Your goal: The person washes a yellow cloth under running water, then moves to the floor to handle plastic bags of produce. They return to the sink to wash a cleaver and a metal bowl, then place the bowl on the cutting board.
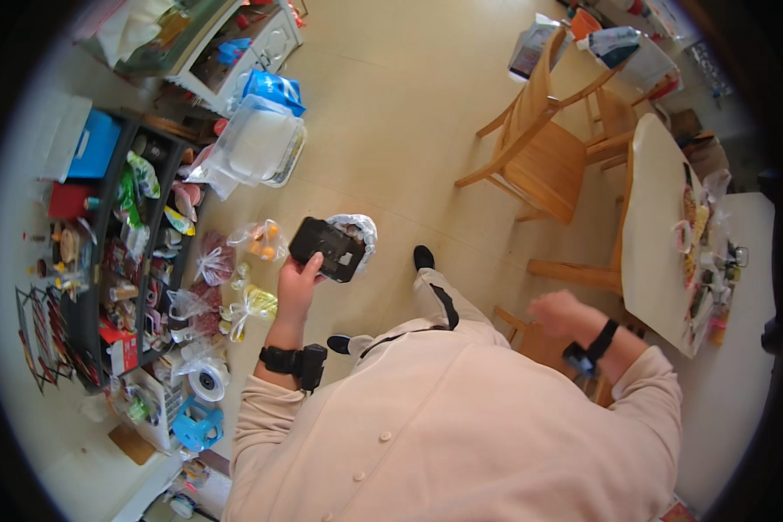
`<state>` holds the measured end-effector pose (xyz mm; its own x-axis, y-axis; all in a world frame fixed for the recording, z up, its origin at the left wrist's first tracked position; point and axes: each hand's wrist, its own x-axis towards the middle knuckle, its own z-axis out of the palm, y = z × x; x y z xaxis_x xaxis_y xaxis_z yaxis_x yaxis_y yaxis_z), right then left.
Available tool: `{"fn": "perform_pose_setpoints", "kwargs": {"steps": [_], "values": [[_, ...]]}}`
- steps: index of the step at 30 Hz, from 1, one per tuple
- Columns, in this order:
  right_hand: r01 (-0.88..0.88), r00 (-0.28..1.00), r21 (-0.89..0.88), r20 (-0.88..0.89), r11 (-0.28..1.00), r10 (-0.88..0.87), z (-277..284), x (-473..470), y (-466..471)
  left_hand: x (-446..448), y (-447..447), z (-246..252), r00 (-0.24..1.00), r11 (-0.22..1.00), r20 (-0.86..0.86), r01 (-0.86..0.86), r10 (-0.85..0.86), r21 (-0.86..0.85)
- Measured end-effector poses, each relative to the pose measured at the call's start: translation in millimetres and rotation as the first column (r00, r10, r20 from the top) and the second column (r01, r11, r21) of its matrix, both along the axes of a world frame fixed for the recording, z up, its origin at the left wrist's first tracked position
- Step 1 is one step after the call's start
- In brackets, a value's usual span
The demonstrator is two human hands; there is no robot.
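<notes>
A flat black plastic container (328,249) is held in my left hand (300,277), with the thumb on its face. Just past it, partly covered by it, a round opening lined with a whitish plastic bag (367,245) holds some dark contents. My right hand (556,313) is off to the right, over the wooden stool beside the table. Its fingers look curled, but blur hides whether anything is in them. Both wrists carry black straps with small devices.
At left stands a dark shelf unit (145,258) full of packages, with bagged oranges (265,241) and other bags beside it. Clear plastic boxes (254,147) stand further up. At right are a wooden chair (541,169) and a white-topped table (652,228). A blue stool (198,424) is at lower left.
</notes>
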<state>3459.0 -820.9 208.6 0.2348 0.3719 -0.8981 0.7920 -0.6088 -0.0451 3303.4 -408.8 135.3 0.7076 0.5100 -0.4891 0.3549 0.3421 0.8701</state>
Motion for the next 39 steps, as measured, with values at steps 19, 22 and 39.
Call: {"fn": "perform_pose_setpoints", "kwargs": {"steps": [19,22,39], "values": [[0.942,0.254,0.310,-0.906,-0.124,-0.337,-32,311,260,369,30,54,0.904,0.924,0.197,0.380,-0.381,0.040],[0.934,0.221,0.310,-0.891,-0.177,-0.397,-44,380,302,453,70,42,0.850,0.873,0.209,0.450,-0.483,0.188],[0.700,0.065,0.128,-0.991,-0.702,-0.117,-32,808,341,978,122,66,0.442,0.425,-0.005,0.864,-0.897,0.270]]}}
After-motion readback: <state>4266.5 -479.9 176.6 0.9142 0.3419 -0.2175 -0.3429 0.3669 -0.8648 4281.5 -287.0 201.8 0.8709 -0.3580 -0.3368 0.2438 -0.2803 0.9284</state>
